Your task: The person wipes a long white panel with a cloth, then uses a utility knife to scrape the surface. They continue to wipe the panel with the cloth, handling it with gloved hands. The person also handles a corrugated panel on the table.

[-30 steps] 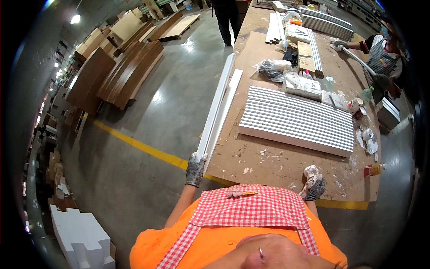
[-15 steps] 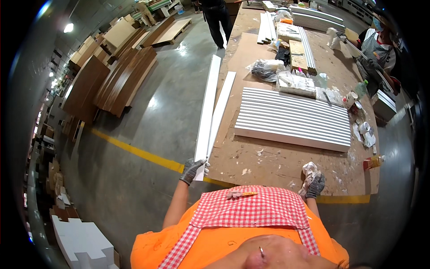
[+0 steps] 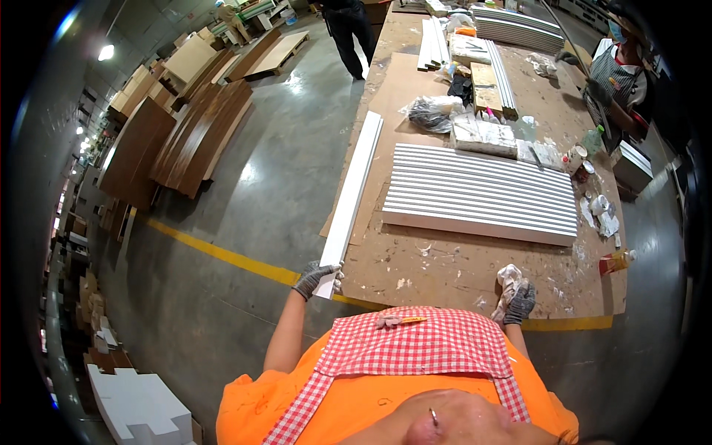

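Observation:
My left hand [image 3: 314,280], in a grey glove, is closed around the near end of a long white strip [image 3: 351,200]. The strip runs away from me along the left edge of the table [image 3: 452,267]. My right hand [image 3: 521,302], gloved too, grips a crumpled white rag [image 3: 509,285] near the table's front edge. Between and beyond my hands lies a block of white strips [image 3: 480,194] set side by side. A second strip beneath the held one cannot be made out.
Wrapped white blocks [image 3: 483,138], a clear plastic bag [image 3: 432,113], cans [image 3: 574,158] and a bottle of reddish liquid [image 3: 617,261] stand on the table. A co-worker [image 3: 621,81] is at the far right. Another person [image 3: 348,33] stands beyond the table's left edge. Brown panels [image 3: 200,137] are stacked at left.
The far end of the held strip has swung right and nearer, over the table edge. The other strip, visible beside it before, no longer shows. The co-worker's arms and held piece have shifted.

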`<state>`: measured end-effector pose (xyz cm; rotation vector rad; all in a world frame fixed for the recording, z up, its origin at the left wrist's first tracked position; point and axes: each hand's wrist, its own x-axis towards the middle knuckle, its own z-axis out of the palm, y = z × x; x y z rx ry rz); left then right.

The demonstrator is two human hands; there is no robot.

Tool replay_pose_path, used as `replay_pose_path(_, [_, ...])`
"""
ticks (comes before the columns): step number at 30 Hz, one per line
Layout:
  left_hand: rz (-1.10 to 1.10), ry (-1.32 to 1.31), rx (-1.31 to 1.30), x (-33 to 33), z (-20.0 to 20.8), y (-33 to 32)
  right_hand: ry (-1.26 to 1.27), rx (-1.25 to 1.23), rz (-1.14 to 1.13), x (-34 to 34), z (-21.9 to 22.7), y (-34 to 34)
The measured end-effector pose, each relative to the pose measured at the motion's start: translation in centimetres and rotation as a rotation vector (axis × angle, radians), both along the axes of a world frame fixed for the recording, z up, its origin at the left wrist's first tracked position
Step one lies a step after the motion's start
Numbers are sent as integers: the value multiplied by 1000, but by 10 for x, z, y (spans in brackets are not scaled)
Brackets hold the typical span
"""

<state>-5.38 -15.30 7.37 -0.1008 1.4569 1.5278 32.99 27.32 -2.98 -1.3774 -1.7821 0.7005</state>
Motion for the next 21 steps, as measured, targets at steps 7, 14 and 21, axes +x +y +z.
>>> replay_pose_path(7, [-114,322,-195,-12,-12,-5,-4,-102,34,8,-12,6])
replay_pose_path(14, [-274,1088,-757,-2,-5,2,43,-23,-6,0,1,-2])
replay_pose_path(21, [-332,1273,-997,12,-17,6,31,-40,-30,3,-13,3])
